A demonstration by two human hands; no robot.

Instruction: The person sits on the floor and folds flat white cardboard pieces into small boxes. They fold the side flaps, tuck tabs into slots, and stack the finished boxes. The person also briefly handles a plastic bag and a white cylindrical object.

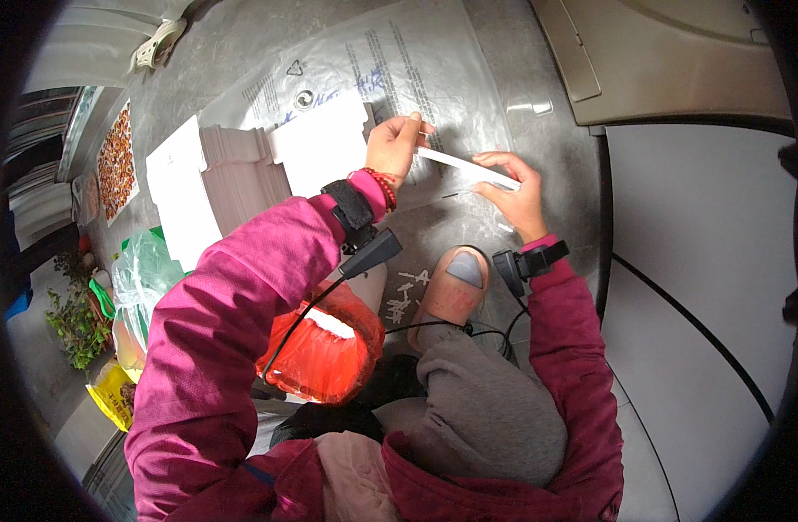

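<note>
A narrow white strip, perhaps paper or card, slants between my two hands. My left hand pinches its upper left end with thumb and fingers. At the lower right end, my right hand grips it between the thumb and the bent fingers. Just left of my left hand lies a white die-cut card sheet. Beyond it is a thick stack of the same cut sheets, their layered edges showing. A clear printed plastic sheet spreads underneath on the grey floor.
A red plastic bag with white material inside sits below my left forearm. Small white scraps lie near my slippered foot. A beige appliance and a white panel stand on the right. Bags and a plant are at left.
</note>
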